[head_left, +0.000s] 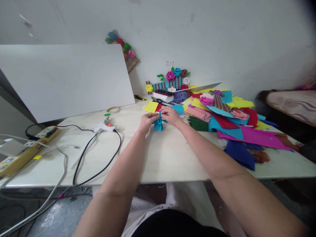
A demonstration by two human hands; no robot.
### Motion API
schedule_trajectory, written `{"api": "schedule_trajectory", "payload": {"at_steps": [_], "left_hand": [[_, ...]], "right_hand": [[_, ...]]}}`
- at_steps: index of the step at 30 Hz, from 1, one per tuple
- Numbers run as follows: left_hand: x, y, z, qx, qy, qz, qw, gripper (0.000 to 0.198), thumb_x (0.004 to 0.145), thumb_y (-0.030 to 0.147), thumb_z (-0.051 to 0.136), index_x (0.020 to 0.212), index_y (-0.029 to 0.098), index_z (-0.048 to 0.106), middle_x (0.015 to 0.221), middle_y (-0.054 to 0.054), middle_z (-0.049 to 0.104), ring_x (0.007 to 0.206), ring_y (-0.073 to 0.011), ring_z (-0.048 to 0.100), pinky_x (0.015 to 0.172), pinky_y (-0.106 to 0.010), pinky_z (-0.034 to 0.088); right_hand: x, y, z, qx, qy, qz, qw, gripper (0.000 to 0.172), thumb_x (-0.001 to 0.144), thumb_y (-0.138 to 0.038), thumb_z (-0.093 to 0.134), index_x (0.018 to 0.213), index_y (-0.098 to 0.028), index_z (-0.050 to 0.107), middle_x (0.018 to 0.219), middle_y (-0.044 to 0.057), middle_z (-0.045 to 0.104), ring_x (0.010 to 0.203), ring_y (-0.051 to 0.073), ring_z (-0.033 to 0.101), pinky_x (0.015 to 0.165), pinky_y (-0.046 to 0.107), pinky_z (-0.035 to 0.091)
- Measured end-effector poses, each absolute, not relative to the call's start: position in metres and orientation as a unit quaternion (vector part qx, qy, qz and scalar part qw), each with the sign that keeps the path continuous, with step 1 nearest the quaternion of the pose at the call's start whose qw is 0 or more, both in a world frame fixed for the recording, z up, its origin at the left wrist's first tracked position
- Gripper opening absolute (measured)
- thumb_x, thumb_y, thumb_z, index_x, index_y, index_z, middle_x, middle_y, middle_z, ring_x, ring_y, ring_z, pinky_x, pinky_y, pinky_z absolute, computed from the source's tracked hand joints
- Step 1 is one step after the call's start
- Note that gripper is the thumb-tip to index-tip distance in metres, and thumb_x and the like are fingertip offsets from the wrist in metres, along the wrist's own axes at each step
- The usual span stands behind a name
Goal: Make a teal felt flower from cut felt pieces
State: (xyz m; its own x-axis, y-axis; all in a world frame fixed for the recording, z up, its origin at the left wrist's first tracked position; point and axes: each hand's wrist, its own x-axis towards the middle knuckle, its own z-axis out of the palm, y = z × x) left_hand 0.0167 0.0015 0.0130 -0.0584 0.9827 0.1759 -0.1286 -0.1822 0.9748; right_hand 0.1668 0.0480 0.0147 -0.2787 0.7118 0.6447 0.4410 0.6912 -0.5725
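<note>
- Hands meet over the far middle of the table (160, 158): left hand (147, 121) and right hand (171, 116) both pinch one blue foam piece (158, 124) between them.
- Fingers of both hands are closed narrow on the top of the piece; its lower part hangs down, and I cannot tell whether it touches the table.
- Yellow sheet (151, 106) lies just beyond the hands at 12 o'clock, with scissors (160, 101) a little further out behind it.
- Small blue scrap (178, 108) lies at 1 o'clock, near the right hand.
- Pile of coloured sheets (232, 125) spreads from 2 to 4 o'clock and reaches the table's right part.
- Glue gun (105, 126) lies at 9 o'clock, well apart; its black cable (98, 154) loops toward the near edge.
- Tape roll (113, 109) lies flat at 10 o'clock, beyond the gun.
- Power strip (27, 144) sits far out at 8 o'clock on the left edge.
- White board (66, 79) leans on the wall at 10 o'clock.
- Flower basket craft (170, 80) stands against the wall at 12 o'clock.
</note>
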Motion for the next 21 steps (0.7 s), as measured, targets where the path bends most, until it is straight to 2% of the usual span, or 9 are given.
{"api": "schedule_trajectory", "payload": {"at_steps": [7,21], "left_hand": [[0.017,-0.0009,0.016,0.494,0.439,0.579,0.477,0.04,0.04,0.033,0.083,0.071,0.012,0.069,0.059,-0.002,0.063,0.049,-0.0082,0.05,0.049,-0.021,0.038],[0.0166,0.0035,0.0109,0.487,0.471,0.569,0.467,0.025,0.049,0.03,0.073,0.068,0.014,0.069,0.056,-0.002,0.061,0.047,-0.0092,0.05,0.046,-0.021,0.04]], "right_hand": [[0.166,0.0459,0.0158,-0.373,-0.787,0.142,0.47,0.009,0.065,-0.014,0.057,0.059,-0.017,0.063,0.091,0.007,0.068,0.086,0.018,0.061,0.074,0.029,0.047],[0.1649,0.0464,0.012,-0.378,-0.798,0.113,0.456,0.009,0.066,-0.014,0.057,0.063,-0.018,0.065,0.095,0.005,0.068,0.086,0.017,0.061,0.071,0.027,0.046]]}}
